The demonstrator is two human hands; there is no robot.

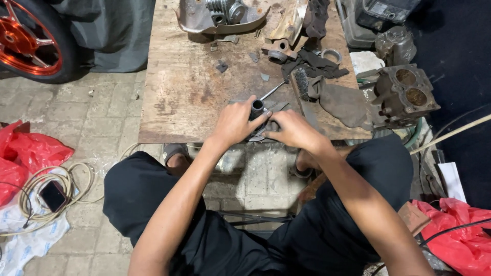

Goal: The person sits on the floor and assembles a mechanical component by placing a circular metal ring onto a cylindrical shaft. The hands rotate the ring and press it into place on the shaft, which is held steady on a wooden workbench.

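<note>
A dark round metal part with a short upright tube (pixel 257 108) rests on the near edge of a worn wooden board (pixel 189 82). My left hand (pixel 236 122) is wrapped around its left side, thumb up by the tube. On its right side my right hand (pixel 292 129) presses down, fingers curled over the rim. A thin metal rod (pixel 272 91) pokes out from behind the part, away from me.
On the board lie a wire brush (pixel 302 82), dark rags (pixel 343 102), a metal ring (pixel 331 55), small scraps and an engine cover (pixel 217 15). An engine block (pixel 406 94) sits right. Red bags (pixel 25 153), cables, a phone (pixel 52 195) and an orange wheel (pixel 28 36) are left.
</note>
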